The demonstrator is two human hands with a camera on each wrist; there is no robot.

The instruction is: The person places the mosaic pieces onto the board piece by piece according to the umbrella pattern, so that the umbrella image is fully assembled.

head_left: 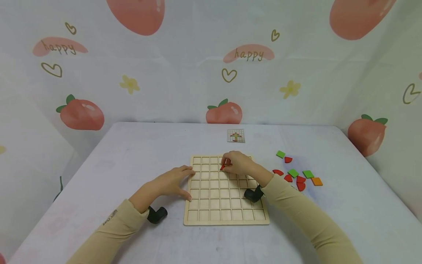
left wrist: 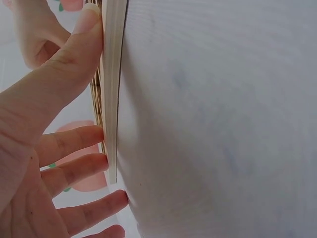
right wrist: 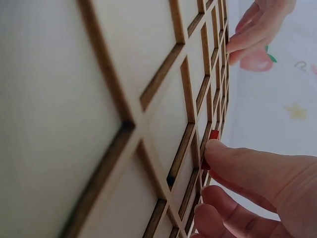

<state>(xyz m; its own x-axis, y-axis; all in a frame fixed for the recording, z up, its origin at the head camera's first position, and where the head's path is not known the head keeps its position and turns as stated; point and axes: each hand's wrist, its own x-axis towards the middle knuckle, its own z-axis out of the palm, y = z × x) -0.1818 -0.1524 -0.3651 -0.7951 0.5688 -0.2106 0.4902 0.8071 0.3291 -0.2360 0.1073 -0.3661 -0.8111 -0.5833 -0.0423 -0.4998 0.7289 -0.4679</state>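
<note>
pinching red piece, right fingers, at compartmented wooden tray

Pinches a red piece in right hand, at gridded wooden board. Touches board's far edge with left hand.

The left hand, spread, touches the left edge of the board; the right hand pinches near the far edge.

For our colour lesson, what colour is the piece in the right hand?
Red piece, best in right wrist view.
</note>
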